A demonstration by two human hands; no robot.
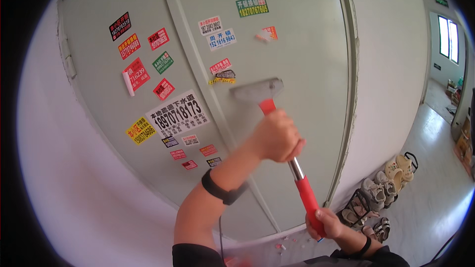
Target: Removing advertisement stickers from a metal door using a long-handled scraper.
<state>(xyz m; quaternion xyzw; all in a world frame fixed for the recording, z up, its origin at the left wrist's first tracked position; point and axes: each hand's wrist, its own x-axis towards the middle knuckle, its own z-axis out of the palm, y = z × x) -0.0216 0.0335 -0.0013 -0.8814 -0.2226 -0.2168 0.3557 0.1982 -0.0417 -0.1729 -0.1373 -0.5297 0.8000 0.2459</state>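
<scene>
My left hand (280, 135) grips the upper red part of a long-handled scraper (258, 91) just below its wide grey head. My right hand (324, 224) is closed around the lower red grip, near the handle's end. Bare metal tube shows between the two red parts. The scraper head lies at the surface of a pale grey-green double door (308, 63), below a torn cluster of stickers (222, 76). A partly peeled orange sticker (271, 34) is higher up. On the door's left leaf, a red sticker (139, 74) has one curled edge beside a large white printed sheet (178, 113).
A rack of shoes (384, 185) stands by the wall at the right, with sandals (382, 228) on the floor beside it. Paper scraps (281, 246) lie at the foot of the door. Cardboard boxes (464, 137) stand along the corridor's far right.
</scene>
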